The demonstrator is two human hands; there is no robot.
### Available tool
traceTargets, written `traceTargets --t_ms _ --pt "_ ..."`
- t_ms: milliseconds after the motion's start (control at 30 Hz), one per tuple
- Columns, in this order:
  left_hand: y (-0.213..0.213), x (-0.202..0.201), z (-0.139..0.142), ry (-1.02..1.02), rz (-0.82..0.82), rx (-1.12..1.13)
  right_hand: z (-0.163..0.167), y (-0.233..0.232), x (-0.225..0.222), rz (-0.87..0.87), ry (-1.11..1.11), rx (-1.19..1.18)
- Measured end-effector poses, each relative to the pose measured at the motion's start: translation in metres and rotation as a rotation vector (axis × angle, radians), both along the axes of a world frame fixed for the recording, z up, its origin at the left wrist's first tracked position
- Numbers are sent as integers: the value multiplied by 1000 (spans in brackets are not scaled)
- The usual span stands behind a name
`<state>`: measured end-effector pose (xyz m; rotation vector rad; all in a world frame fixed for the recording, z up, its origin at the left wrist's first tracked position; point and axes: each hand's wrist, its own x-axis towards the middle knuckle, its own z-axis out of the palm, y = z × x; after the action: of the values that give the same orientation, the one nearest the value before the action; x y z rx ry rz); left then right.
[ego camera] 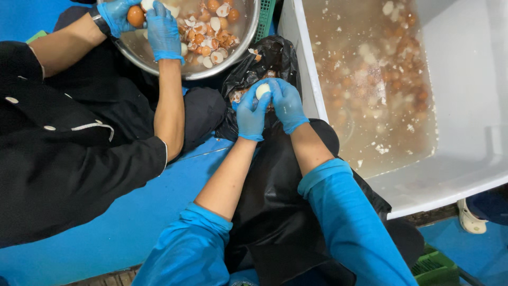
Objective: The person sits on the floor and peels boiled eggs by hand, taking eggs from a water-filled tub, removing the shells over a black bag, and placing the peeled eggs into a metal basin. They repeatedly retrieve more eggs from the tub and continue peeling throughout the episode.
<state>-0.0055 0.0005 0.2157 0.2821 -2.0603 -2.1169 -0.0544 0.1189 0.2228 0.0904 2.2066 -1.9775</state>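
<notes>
My left hand [251, 112] and my right hand [287, 105], both in blue gloves, are closed together around a white peeled egg [263, 90]. They hold it over a black plastic bag [267, 57] that has bits of eggshell in it. My sleeves are bright blue and a black apron covers my lap.
A large white tub [450, 175] of cloudy water with eggs and shell bits stands to the right. A person in black at left, in blue gloves, holds a brown egg [136, 16] over a metal bowl [241, 45] of eggs and shells. The floor is blue. A green crate [435, 267] sits bottom right.
</notes>
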Motion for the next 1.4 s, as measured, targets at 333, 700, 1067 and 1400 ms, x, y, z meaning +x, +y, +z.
traceTargets --t_ms 333,700,1067,1400 --pt "-6 -1 -27 59 -80 424 -32 15 -8 -27 -66 -151" --pt "-14 -2 -41 -103 -21 612 -79 26 -11 19 -217 -153" --pt "5 -2 -57 -25 -71 99 -30 14 -6 49 -135 -104" --pt "-8 -11 -56 -82 -119 203 -55 18 -6 111 -229 -192"
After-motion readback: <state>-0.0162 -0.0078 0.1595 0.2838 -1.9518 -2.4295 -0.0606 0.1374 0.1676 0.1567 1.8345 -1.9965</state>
